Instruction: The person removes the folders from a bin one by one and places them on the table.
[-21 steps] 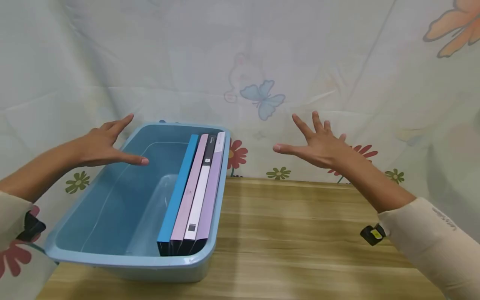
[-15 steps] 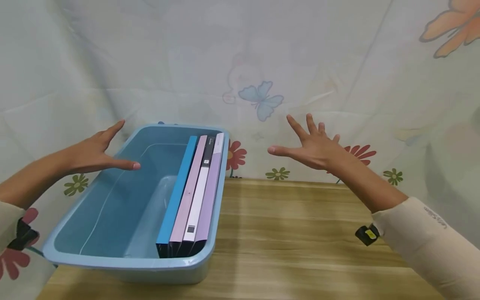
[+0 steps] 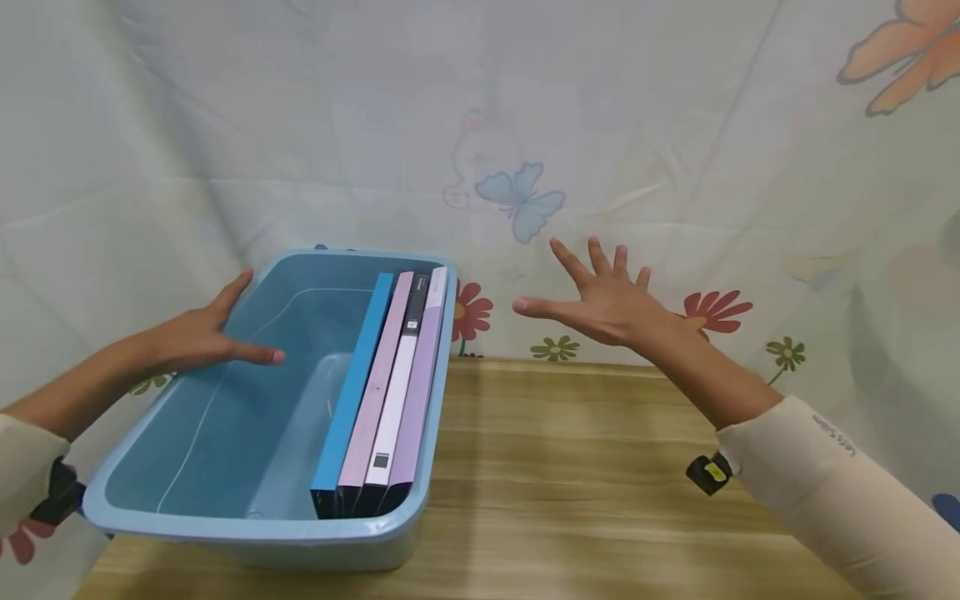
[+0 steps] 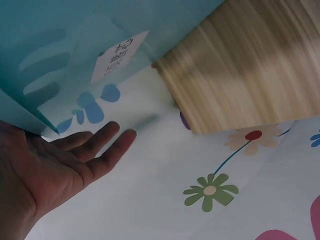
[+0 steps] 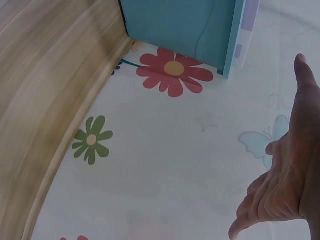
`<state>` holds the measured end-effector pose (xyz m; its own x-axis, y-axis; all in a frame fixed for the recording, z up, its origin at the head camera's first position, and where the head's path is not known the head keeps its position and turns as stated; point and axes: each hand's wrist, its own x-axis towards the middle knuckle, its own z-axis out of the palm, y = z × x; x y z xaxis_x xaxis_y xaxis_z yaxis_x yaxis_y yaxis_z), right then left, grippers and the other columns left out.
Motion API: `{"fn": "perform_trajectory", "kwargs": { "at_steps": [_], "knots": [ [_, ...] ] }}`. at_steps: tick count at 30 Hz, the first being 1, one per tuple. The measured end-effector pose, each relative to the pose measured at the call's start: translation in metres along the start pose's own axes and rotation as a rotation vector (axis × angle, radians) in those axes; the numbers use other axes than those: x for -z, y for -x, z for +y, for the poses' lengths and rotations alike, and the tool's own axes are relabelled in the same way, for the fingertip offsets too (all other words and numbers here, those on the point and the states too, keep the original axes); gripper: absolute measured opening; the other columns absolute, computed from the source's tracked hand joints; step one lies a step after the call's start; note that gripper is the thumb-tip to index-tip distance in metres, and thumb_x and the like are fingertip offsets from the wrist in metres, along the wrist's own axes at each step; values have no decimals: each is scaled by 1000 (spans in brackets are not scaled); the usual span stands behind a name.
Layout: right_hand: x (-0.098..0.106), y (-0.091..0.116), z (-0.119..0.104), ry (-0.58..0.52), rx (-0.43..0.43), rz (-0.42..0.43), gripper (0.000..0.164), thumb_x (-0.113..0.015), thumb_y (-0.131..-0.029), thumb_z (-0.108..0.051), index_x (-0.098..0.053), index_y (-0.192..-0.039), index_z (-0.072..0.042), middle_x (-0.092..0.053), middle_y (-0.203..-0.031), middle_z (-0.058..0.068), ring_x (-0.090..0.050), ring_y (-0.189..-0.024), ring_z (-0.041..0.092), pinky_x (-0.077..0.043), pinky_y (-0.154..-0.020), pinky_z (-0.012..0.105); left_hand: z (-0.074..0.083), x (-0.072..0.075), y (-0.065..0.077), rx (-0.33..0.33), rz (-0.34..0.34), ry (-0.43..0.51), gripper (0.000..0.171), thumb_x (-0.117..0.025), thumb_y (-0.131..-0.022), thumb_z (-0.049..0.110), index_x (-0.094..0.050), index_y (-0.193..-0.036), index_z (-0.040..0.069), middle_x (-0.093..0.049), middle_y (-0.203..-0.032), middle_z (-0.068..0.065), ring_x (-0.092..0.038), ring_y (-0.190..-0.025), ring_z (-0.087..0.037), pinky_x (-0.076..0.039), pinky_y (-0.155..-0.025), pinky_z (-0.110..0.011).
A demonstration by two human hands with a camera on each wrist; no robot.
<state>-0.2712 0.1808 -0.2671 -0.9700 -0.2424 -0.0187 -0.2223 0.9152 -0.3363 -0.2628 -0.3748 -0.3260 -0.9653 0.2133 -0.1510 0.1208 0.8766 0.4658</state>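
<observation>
A light blue plastic basin (image 3: 255, 525) stands at the left of the table. Several slim box-like items stand on edge along its right wall, with blue (image 3: 351, 387), pink (image 3: 377, 387), black-and-white (image 3: 392, 408) and purple (image 3: 420, 392) top edges. My left hand (image 3: 187, 340) is at the basin's left rim, thumb stretched over the inside. In the left wrist view, its loosely straight fingers (image 4: 107, 150) lie outside the basin wall. My right hand (image 3: 611, 307) hovers right of the basin, fingers spread and holding nothing.
The wooden table (image 3: 570, 467) extends right of the basin. A pale curtain (image 3: 360, 125) with butterflies and flowers hangs behind. A white label (image 4: 117, 57) with handwriting is on the basin's outer wall.
My left hand has lowered to the basin's left rim. The right hand has moved left toward the basin, fingers still spread. Basin and contents have stayed in place.
</observation>
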Motion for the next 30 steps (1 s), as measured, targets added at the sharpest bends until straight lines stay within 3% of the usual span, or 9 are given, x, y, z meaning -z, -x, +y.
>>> {"fn": "perform_trajectory", "kwargs": {
  "at_steps": [5, 11, 14, 21, 26, 30],
  "knots": [
    [-8, -3, -5, -23, 22, -11, 114, -46, -91, -99, 1, -181, -46, 12, -191, 18, 19, -170, 61, 11, -129, 89, -4, -7, 0, -14, 2, 53, 144, -85, -92, 57, 27, -178, 28, -19, -178, -43, -54, -135, -79, -69, -75, -67],
    [-19, -8, -15, -62, 27, -14, 110, -48, -94, -94, -1, -181, -46, 6, -192, 18, 12, -173, 60, 6, -130, 89, -4, -11, -4, -22, 15, 73, 143, -86, -92, 55, 23, -179, 26, -17, -180, -41, -49, -140, -80, -62, -86, -81],
    [-25, -10, -21, -88, 38, -5, 111, -50, -94, -94, -4, -182, -45, 1, -192, 18, 7, -174, 60, -1, -132, 88, -3, -12, -8, -21, 18, 87, 144, -87, -92, 54, 24, -179, 26, -16, -180, -41, -48, -142, -79, -60, -90, -84],
    [-38, -12, -36, -151, 53, 23, 111, -53, -90, -96, -11, -181, -48, -12, -192, 12, -15, -176, 52, -34, -127, 84, 1, -17, -13, -30, 6, 152, 140, -85, -94, 55, 24, -179, 33, -13, -183, -37, -48, -144, -78, -64, -85, -78],
    [-47, -19, -53, -200, 93, 38, 110, -57, -91, -91, -17, -182, -44, -20, -191, 12, -34, -171, 49, -38, -128, 80, -2, -15, -10, -16, 7, 151, 139, -83, -96, 55, 26, -178, 32, -10, -183, -38, -44, -145, -79, -60, -90, -83],
    [-53, -24, -65, -223, 113, 55, 110, -58, -91, -89, -22, -182, -40, -27, -189, 11, -37, -170, 45, -40, -128, 78, -2, -14, -7, -19, 14, 143, 138, -83, -96, 54, 25, -178, 31, -12, -183, -39, -45, -144, -80, -61, -88, -83]
  ]
}}
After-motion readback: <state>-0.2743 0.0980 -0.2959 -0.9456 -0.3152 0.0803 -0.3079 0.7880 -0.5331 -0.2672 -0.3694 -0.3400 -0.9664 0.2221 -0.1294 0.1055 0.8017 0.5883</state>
